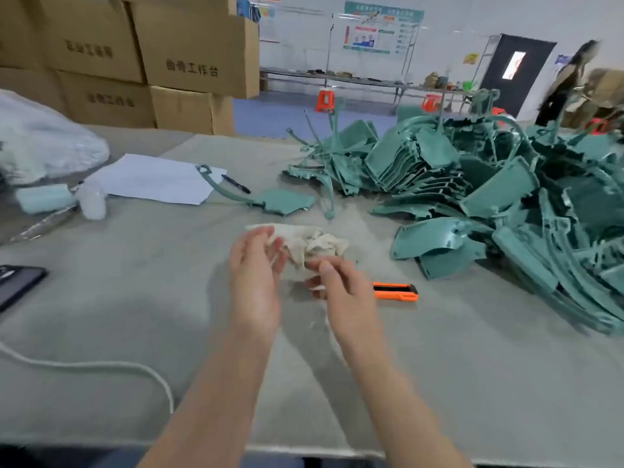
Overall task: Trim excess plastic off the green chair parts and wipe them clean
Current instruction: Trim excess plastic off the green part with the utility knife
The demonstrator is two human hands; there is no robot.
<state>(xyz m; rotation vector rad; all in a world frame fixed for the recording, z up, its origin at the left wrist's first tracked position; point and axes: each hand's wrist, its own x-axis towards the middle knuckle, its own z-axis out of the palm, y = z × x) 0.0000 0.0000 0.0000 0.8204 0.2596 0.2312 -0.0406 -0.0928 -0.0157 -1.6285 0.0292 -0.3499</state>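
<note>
A crumpled cream cloth [314, 246] sits at the middle of the grey table, held between both hands. My left hand [256, 275] touches its left side with fingers nearly straight. My right hand [341, 285] pinches the cloth's near edge between thumb and fingers. An orange utility knife [396, 291] lies on the table just right of my right hand. A big heap of green chair parts [489, 194] fills the right side. One green part with a long curved arm [270, 201] lies apart, beyond the cloth.
White paper [152, 179] with a black pen [236, 184] lies at the back left, near a small white bottle [92, 201] and a plastic bag [44, 143]. A dark phone [17, 282] and a white cable [101, 366] are at the left. Cardboard boxes [189, 62] stand behind.
</note>
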